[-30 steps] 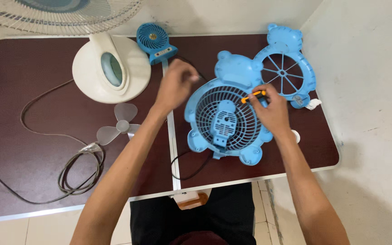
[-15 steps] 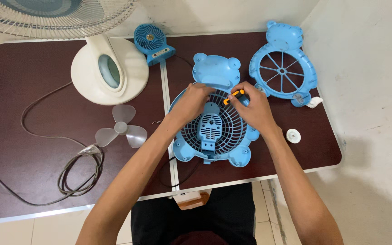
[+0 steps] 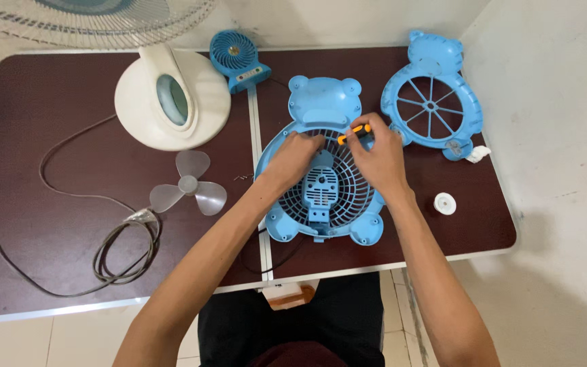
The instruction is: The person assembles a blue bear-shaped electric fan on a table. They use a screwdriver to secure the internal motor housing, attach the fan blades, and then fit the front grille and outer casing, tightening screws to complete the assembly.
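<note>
One blue bear-shaped plastic fan housing (image 3: 321, 183) lies mid-tabletop (image 3: 69, 204); the right hand (image 3: 375, 160) has its grip closed on one orange-handled screwdriver (image 3: 352, 133), the left hand (image 3: 295, 155) pressing the grille. Nearby: one matching blue front cover (image 3: 433, 95), one clear three-blade propeller (image 3: 188, 187), one small blue fan (image 3: 237, 58).

No packages, signs or screens in view. Only label-like mark: small pale strip with tiny dark print on base of small blue fan (image 3: 238, 59), at table's (image 3: 49, 224) far edge near middle seam; print too small to make out. Nothing else on table carries tag or sticker that can be made out.
</note>
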